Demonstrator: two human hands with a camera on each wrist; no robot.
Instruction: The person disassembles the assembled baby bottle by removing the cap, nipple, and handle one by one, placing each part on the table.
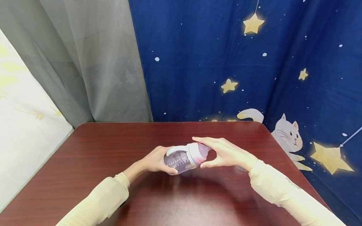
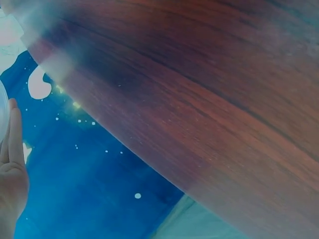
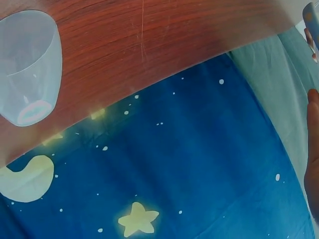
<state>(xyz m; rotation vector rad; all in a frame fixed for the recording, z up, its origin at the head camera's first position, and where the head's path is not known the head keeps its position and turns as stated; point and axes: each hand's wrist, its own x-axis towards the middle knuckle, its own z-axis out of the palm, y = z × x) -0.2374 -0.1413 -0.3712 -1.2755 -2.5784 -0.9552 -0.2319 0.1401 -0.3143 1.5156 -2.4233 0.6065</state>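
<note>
A clear baby bottle (image 1: 179, 160) with a pale handle, a pink-and-white collar and a teat is held tilted above the table, its teat end to the right. My left hand (image 1: 159, 160) grips the bottle's body, thumb in front. Around the teat end, my right hand (image 1: 226, 153) is spread, fingers above and thumb below, with a gap between; whether it touches the collar cannot be told. The left wrist view catches only part of the left hand (image 2: 12, 174) at its edge. Part of the right hand (image 3: 313, 159) shows in the right wrist view.
A clear plastic cup-like cover (image 3: 30, 64) stands on the table near its far edge; in the head view it is mostly hidden behind the right wrist. The dark red wooden table (image 1: 118, 138) ends at curtains (image 1: 192, 78) behind it.
</note>
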